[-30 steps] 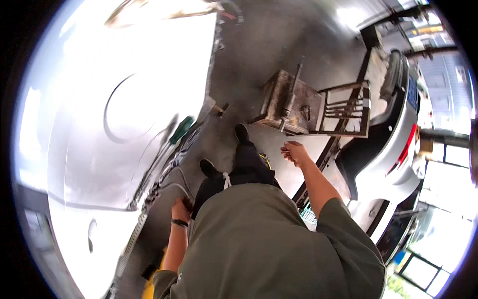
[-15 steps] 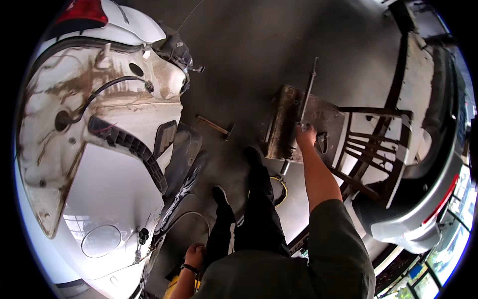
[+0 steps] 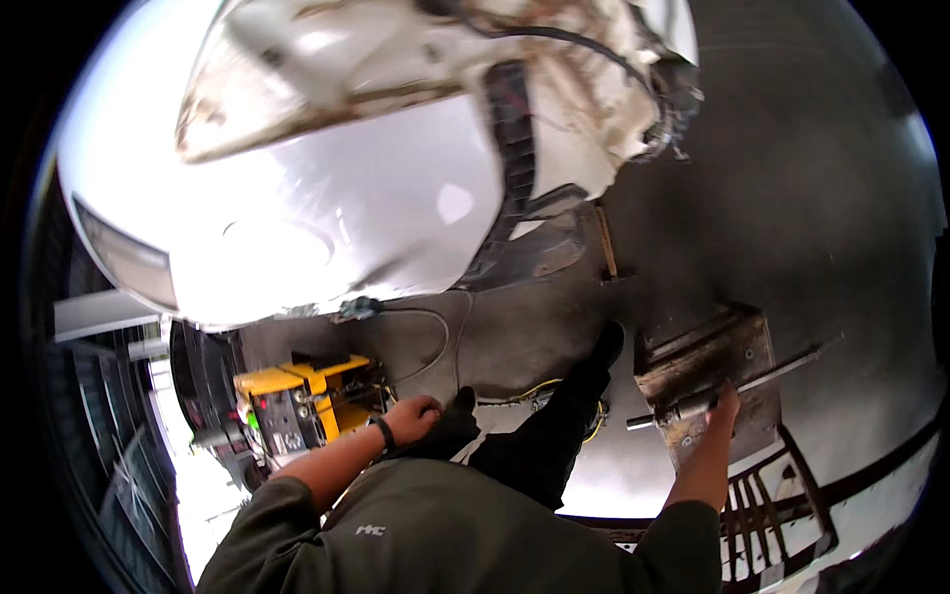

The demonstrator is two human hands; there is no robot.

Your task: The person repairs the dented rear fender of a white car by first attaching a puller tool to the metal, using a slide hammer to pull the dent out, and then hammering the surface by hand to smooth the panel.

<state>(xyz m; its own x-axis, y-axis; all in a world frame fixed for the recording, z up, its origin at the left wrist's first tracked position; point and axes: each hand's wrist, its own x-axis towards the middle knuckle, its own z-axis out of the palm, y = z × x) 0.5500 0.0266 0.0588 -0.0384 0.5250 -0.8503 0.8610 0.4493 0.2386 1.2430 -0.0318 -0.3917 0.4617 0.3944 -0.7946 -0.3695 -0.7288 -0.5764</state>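
Note:
My right hand (image 3: 723, 404) is closed around a long metal slide hammer (image 3: 777, 373), a slim rod with a thicker sleeve near my grip. The tool slants across a worn brown wooden stool (image 3: 708, 358) at the lower right; whether it touches the top I cannot tell. My left hand (image 3: 414, 420), with a dark band at the wrist, hangs by my left leg, its fingers curled in and nothing visible in them. Ahead and to the left stands a white car body (image 3: 386, 188) with bare, stained metal and a black plastic strip.
A hammer (image 3: 606, 243) with a wooden handle lies on the floor beside the car. Left of my legs is a yellow wheeled machine (image 3: 287, 381) with a control panel. A slatted wooden chair (image 3: 757, 510) is at the lower right. Cables (image 3: 445, 327) trail over the floor.
My view has turned left, so the car now fills the top and the yellow machine shows. The slide hammer stays in my right hand, now tilted closer to level in the picture.

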